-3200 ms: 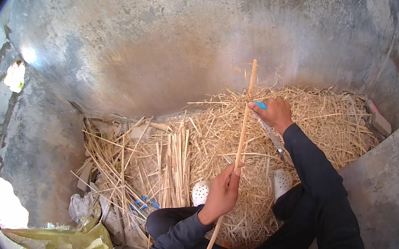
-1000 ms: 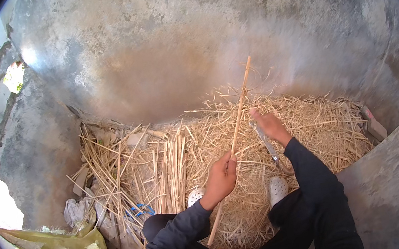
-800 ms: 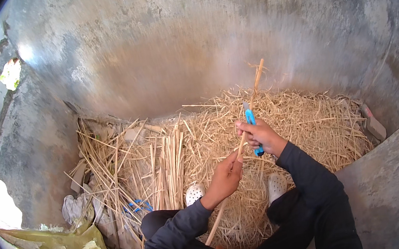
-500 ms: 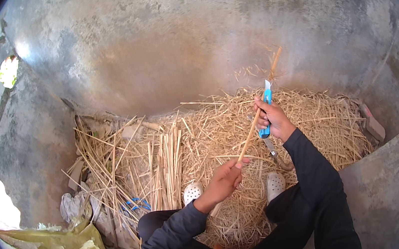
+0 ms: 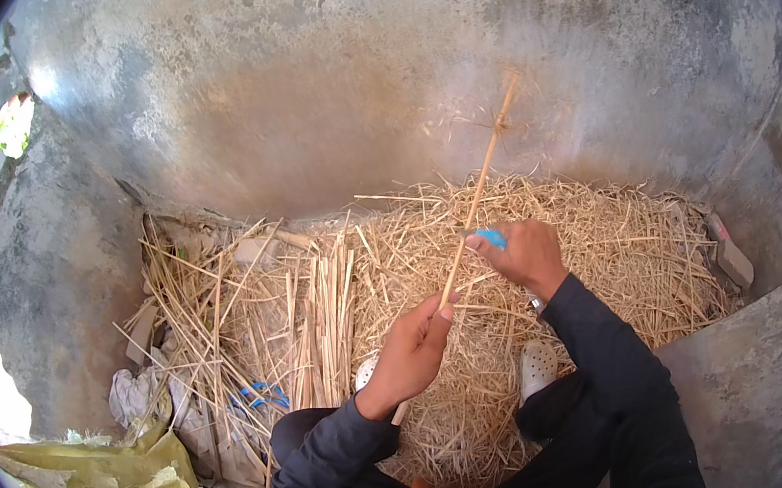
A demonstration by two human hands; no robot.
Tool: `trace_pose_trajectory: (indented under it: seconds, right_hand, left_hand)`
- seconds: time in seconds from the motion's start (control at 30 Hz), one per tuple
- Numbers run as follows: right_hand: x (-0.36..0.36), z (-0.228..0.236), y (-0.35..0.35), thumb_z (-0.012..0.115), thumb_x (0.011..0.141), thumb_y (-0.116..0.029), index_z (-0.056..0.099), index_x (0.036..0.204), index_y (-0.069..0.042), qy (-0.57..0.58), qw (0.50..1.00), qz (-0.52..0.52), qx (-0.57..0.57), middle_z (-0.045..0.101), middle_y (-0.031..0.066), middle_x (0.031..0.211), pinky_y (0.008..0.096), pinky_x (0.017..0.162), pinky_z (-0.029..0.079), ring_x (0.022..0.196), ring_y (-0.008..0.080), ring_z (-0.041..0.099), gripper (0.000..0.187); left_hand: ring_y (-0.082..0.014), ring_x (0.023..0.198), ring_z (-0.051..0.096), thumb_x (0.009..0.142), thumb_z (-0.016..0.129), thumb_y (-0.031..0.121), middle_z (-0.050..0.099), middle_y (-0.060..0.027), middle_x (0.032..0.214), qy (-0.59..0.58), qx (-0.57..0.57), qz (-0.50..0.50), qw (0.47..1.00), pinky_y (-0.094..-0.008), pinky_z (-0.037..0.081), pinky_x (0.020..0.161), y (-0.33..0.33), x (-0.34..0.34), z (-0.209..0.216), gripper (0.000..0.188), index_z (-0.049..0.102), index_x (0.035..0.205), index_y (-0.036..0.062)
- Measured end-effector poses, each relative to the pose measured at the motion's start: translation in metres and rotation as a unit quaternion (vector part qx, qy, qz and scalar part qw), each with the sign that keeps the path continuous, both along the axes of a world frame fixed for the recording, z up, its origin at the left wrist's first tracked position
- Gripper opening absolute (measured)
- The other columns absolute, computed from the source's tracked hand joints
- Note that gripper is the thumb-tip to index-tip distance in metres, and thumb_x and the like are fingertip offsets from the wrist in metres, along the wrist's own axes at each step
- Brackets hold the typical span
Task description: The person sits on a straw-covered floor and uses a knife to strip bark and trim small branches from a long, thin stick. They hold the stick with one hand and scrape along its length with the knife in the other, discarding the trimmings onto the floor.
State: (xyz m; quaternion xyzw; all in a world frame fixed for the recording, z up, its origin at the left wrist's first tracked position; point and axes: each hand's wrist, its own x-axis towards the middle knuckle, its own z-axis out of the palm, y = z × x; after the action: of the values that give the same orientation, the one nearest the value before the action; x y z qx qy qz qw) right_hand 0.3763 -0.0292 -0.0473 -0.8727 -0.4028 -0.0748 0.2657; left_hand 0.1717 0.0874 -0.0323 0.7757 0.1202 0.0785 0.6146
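My left hand [image 5: 410, 352] is closed round a long, thin tan stick [image 5: 485, 176], which slants up and away to the right. Its far end carries frayed, hair-like fibres in front of the grey wall. My right hand [image 5: 529, 253] is wrapped round a blue utility knife [image 5: 490, 239], mostly hidden by the fingers. That hand is beside the stick, above my left hand, with the thumb close against it. The blade cannot be made out now.
Straw and shavings [image 5: 608, 245] cover the floor between my pale clogs [image 5: 538, 368]. Split sticks [image 5: 322, 322] lie at left, near a blue strip [image 5: 263, 395] and a yellow-green sack [image 5: 96, 480]. A concrete wall [image 5: 340, 83] encloses the far side.
My right hand has come down and nearer along the stick with the knife, turning it. My left hand has shifted slightly left and up, and the stick's far end has swung left.
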Motion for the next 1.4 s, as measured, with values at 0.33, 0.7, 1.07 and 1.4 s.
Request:
trace_pose_trajectory:
  seconds: [0.33, 0.7, 1.07, 1.4]
  right_hand:
    - [-0.019, -0.015, 0.002, 0.056, 0.077, -0.077, 0.060, 0.053, -0.011, -0.111, 0.987, 0.105, 0.054, 0.050, 0.0100, 0.042, 0.0403, 0.039, 0.041, 0.039, 0.0286, 0.056, 0.071]
    - [-0.005, -0.015, 0.011, 0.055, 0.073, -0.081, 0.052, 0.049, -0.012, -0.202, 0.968, 0.102, 0.105, 0.049, 0.0078, 0.043, 0.0374, 0.039, 0.041, 0.039, 0.0264, 0.054, 0.073]
    - [0.012, -0.028, -0.005, 0.051, 0.076, -0.081, 0.059, 0.051, -0.008, -0.129, 0.986, 0.034, 0.097, 0.051, 0.0091, 0.043, 0.0388, 0.040, 0.041, 0.039, 0.0259, 0.054, 0.078]
    - [0.021, -0.012, -0.033, 0.044, 0.082, -0.080, 0.059, 0.053, -0.011, -0.037, 0.997, 0.003, 0.069, 0.052, 0.0075, 0.047, 0.0412, 0.043, 0.041, 0.043, 0.0273, 0.054, 0.076]
  left_hand:
    - [-0.0069, 0.057, 0.037, 0.103, 0.046, 0.022, 0.040, 0.0004, 0.064, 0.015, 0.059, 0.006, 0.998, -0.0268, 0.033, 0.053, -0.003, -0.015, 0.012, 0.034, 0.054, 0.128, -0.0007]
    - [-0.0192, 0.059, 0.049, 0.101, 0.047, 0.018, 0.049, -0.0115, 0.068, 0.002, 0.133, 0.036, 0.990, -0.0347, 0.041, 0.058, -0.011, -0.017, 0.015, 0.032, 0.052, 0.125, -0.0021]
    - [-0.0094, 0.055, 0.039, 0.102, 0.048, 0.018, 0.041, -0.0025, 0.062, 0.035, 0.087, 0.054, 0.994, -0.0273, 0.034, 0.051, -0.046, -0.058, 0.016, 0.033, 0.053, 0.128, 0.0001]
    - [-0.0050, 0.056, 0.036, 0.101, 0.049, 0.016, 0.040, 0.0017, 0.063, 0.068, 0.058, 0.066, 0.994, -0.0245, 0.032, 0.050, -0.065, -0.088, 0.023, 0.037, 0.050, 0.136, 0.0033]
